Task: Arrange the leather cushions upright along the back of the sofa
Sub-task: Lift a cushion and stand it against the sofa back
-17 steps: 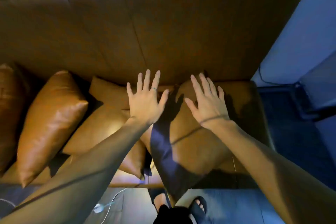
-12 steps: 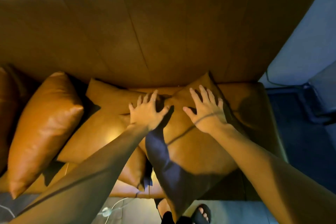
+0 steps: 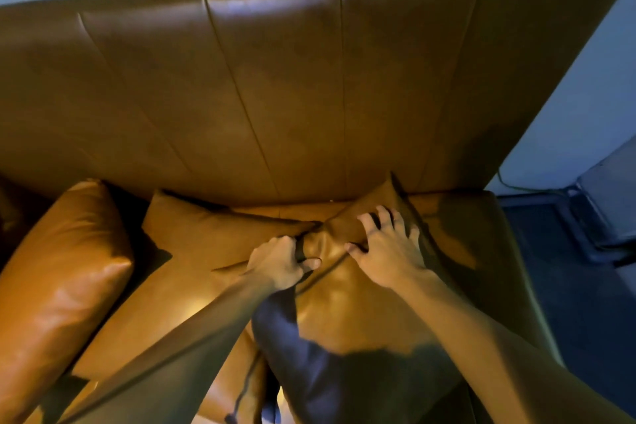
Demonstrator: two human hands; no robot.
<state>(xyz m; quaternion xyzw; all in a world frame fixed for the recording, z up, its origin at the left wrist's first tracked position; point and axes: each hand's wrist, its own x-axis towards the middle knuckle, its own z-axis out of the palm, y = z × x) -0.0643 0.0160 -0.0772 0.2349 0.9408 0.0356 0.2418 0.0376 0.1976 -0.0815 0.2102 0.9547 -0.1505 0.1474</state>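
A brown leather sofa back (image 3: pixel 275 86) fills the upper view. Lying flat on the seat at the right is a tan leather cushion (image 3: pixel 361 313), its far corner touching the back. My left hand (image 3: pixel 282 262) is curled around that cushion's far left edge, thumb on top. My right hand (image 3: pixel 389 248) presses on its far end with fingers bent into the leather. A second cushion (image 3: pixel 182 251) lies flat to the left, partly under my left arm. A third cushion (image 3: pixel 58 279) leans tilted at the far left.
The sofa's right arm (image 3: pixel 499 251) borders the seat. Beyond it are a dark blue floor (image 3: pixel 585 320), a pale wall (image 3: pixel 585 96) and a cable running along it. A thin dark cord (image 3: pixel 244 385) hangs at the seat's front edge.
Both hands have dropped from open above the cushions onto the right cushion; the left has closed on its edge and the right fingers have bent into it. The view tilted up.
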